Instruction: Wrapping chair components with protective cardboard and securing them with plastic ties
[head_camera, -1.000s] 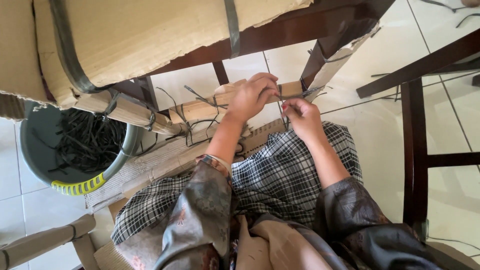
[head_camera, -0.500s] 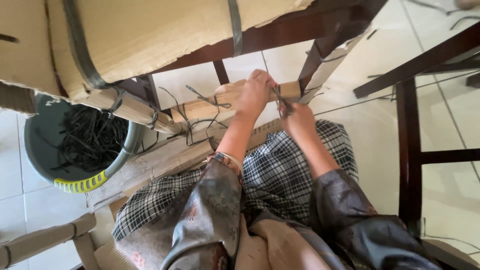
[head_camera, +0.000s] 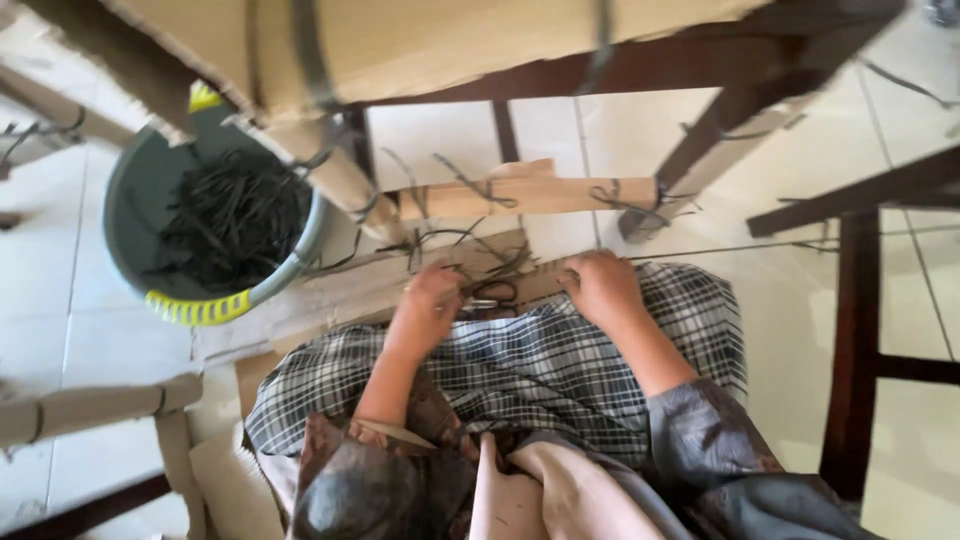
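A pair of small dark-handled scissors (head_camera: 490, 294) lies on the flat corrugated cardboard sheet (head_camera: 330, 300) at the front edge of the checked black-and-white cloth (head_camera: 540, 360) over the person's lap. The left hand (head_camera: 432, 300) rests on that edge with its curled fingertips touching the scissors; whether it grips them cannot be told. The right hand (head_camera: 600, 285) lies just beside, fingers folded loosely and palm down on the cardboard, gripping nothing visible. Above both hands runs a cardboard-wrapped rung (head_camera: 525, 195) tied with thin black strips (head_camera: 465, 185), part of a dark wooden chair frame (head_camera: 720, 120). Left of it stands a grey plastic bucket with a yellow handle grip (head_camera: 205, 305), full of black strips.
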